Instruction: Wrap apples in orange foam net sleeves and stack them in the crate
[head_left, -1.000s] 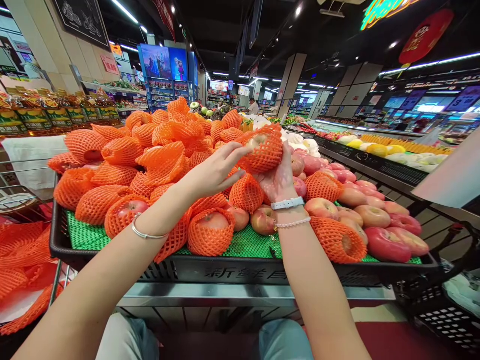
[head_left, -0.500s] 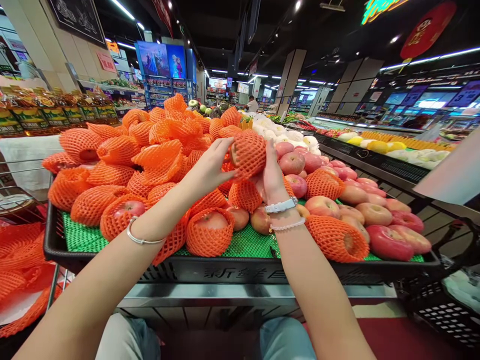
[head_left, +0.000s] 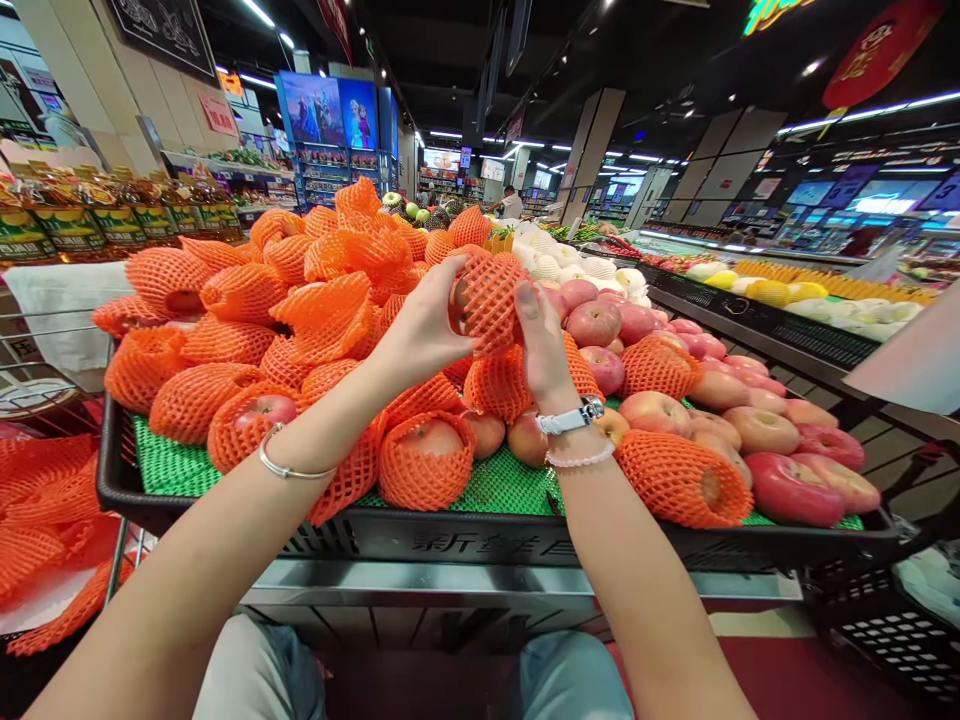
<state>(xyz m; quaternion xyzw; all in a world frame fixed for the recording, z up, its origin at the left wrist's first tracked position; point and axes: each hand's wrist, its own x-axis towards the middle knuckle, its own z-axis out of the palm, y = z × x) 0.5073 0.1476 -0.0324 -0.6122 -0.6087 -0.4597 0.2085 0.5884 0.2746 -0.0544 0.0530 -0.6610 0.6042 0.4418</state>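
Observation:
An apple in an orange foam net [head_left: 491, 300] is held up between my two hands, over the front of the fruit display. My left hand [head_left: 426, 322] grips its left side, thumb low and fingers over the top. From the right, my right hand [head_left: 541, 345] wraps round it, its thumb pressed on the net; the other fingers are mostly hidden behind the fruit. Just below sit another netted apple [head_left: 498, 384] and a netted apple with its top bare [head_left: 426, 460]. Bare red apples [head_left: 654, 415] lie right of my right wrist.
A black tray [head_left: 480, 535] lined with green mesh [head_left: 176, 465] bears the fruit. Netted fruit [head_left: 244, 295] is heaped at left. Loose orange nets [head_left: 49, 490] fill a container at lower left. Bottles [head_left: 120, 215] stand behind, and a black basket [head_left: 900, 630] is at lower right.
My right thumb has come round onto the front of the netted apple. Both hands still hold it at about the same height, and the view has shifted slightly.

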